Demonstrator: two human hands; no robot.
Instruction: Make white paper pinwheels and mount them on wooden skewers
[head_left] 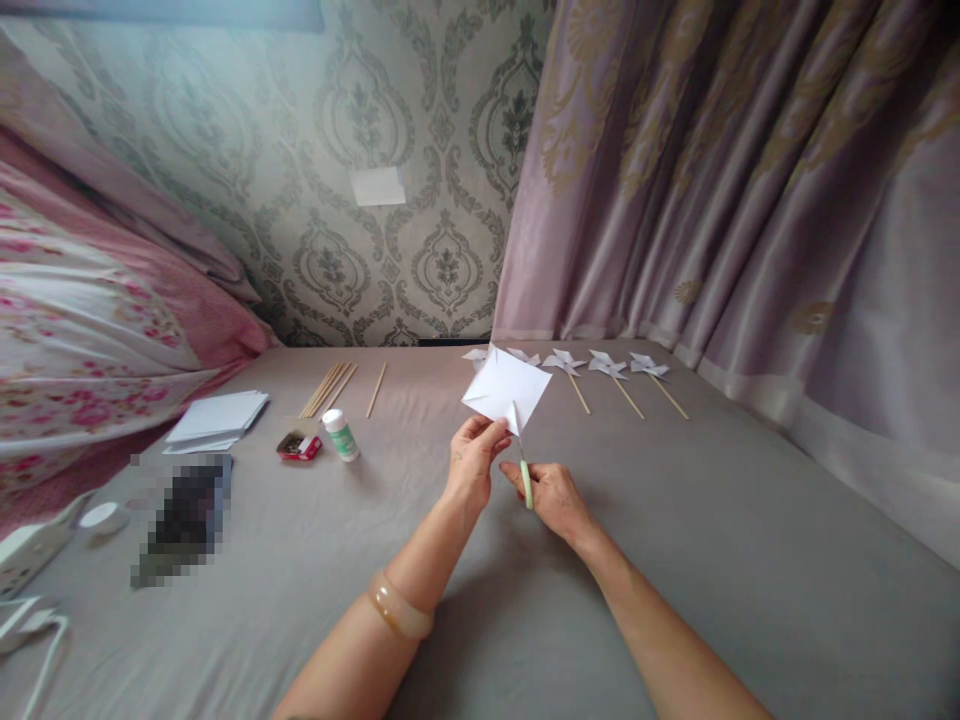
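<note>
Your white paper (517, 382) is a square turned cornerwise, slits in some corners, held up in front of you. Your left hand (472, 462) has its fingers pinching the near corner; your right hand (561, 502) grips green-handled scissors (527, 487) right there. Grey cloth (720, 540) underneath, patterned wallpaper (442, 130) behind. Pinwheels (606, 366) line the far edge, with decent elbow room before the curtain (645, 200) on your right.

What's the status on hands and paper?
Left hand pinching white paper square. Right hand on scissors, at paper's near corner. Pinwheels beyond, some partly hidden.
</note>
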